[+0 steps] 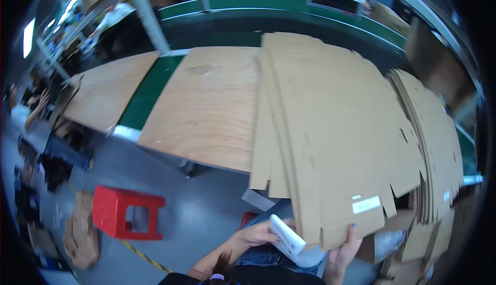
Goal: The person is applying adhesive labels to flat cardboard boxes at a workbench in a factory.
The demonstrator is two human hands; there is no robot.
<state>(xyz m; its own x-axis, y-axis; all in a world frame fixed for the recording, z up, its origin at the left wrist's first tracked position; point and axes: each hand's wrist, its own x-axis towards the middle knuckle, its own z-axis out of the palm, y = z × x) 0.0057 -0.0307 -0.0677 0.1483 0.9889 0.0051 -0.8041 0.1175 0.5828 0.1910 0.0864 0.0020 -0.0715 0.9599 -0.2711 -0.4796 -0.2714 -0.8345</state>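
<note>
My left hand (257, 233) is closed around a white, slab-like object (285, 235) with small grey marks on one side; its exact kind I cannot make out. That object is tilted beside the near left corner of a stack of flattened cardboard boxes (341, 119). My right hand (343, 250) pinches the stack's near edge, thumb on top and the other fingers hidden beneath. On the top sheet, near this hand, is a white label (366, 205). The stack overhangs the table edge towards me.
Left of the stack lies a plywood board (206, 104), then another board (111, 91). More flattened boxes (431, 145) stand at the right. A red stool (111, 212) and crumpled brown paper (81, 230) are on the floor. Other people work at the far left and behind the belt (227, 26).
</note>
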